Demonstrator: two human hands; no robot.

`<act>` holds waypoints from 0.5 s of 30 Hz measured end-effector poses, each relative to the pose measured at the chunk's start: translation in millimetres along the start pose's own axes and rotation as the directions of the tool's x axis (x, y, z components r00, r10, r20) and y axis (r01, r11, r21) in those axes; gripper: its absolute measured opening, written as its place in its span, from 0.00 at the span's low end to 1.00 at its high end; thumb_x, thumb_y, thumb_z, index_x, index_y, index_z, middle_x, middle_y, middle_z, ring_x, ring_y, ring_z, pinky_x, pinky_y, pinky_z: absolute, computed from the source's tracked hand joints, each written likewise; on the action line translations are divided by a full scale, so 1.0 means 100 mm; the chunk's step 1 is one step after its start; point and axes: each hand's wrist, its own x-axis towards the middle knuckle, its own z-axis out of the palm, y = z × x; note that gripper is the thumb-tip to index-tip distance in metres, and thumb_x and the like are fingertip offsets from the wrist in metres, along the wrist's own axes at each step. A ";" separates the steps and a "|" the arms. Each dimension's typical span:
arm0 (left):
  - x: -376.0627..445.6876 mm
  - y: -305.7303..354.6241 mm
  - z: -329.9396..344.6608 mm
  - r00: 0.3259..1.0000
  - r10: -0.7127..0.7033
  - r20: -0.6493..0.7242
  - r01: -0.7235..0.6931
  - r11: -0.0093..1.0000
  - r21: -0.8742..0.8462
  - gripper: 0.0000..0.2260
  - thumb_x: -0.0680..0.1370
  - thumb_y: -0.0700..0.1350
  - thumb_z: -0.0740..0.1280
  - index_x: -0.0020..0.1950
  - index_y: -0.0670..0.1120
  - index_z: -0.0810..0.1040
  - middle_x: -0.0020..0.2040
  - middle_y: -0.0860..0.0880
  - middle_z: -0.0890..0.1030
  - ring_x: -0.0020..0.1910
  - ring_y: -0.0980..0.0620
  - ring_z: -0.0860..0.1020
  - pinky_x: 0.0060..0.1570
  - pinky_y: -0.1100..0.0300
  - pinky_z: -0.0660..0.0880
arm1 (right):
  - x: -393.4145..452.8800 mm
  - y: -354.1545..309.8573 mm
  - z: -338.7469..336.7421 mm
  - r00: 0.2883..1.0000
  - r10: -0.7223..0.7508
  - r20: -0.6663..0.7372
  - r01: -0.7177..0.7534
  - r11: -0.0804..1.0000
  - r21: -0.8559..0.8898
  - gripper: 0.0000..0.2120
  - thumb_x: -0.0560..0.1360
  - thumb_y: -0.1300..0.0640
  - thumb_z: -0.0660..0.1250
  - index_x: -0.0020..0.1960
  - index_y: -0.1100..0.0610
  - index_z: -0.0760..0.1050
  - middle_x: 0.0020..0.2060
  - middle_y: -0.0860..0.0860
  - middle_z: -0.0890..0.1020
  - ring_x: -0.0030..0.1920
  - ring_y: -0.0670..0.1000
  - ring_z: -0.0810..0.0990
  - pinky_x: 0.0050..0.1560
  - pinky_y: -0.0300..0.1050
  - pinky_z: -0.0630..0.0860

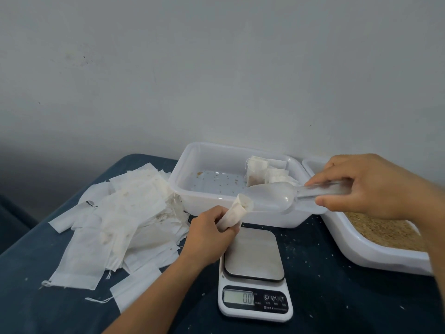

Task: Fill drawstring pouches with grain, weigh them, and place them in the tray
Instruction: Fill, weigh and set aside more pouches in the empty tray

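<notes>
While I hold both over the scale (254, 273):
Left hand (212, 229): grips pouch (237, 212).
Right hand (366, 184): pinches scoop (277, 195) at pouch mouth.

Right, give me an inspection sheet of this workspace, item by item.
Surface: dark table, scattered grains.
Job's things: scale reads zero, platform bare; tray holds filled pouches at its right end; grain bin at right.
Clutter: heap of empty pouches at left.
Hands: left hand grips an open pouch; right hand holds a clear scoop at its mouth.
Cables: nothing seen.
Surroundings: plain wall.
</notes>
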 end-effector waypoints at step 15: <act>-0.01 0.05 0.00 0.998 -0.047 0.042 0.053 0.986 -0.157 0.06 0.74 0.55 0.74 0.46 0.57 0.79 0.39 0.57 0.83 0.39 0.56 0.82 0.37 0.64 0.78 | -0.34 0.99 0.53 0.672 0.669 -0.319 -0.402 0.690 0.601 0.07 0.72 0.38 0.74 0.44 0.40 0.84 0.39 0.47 0.84 0.38 0.52 0.80 0.41 0.50 0.76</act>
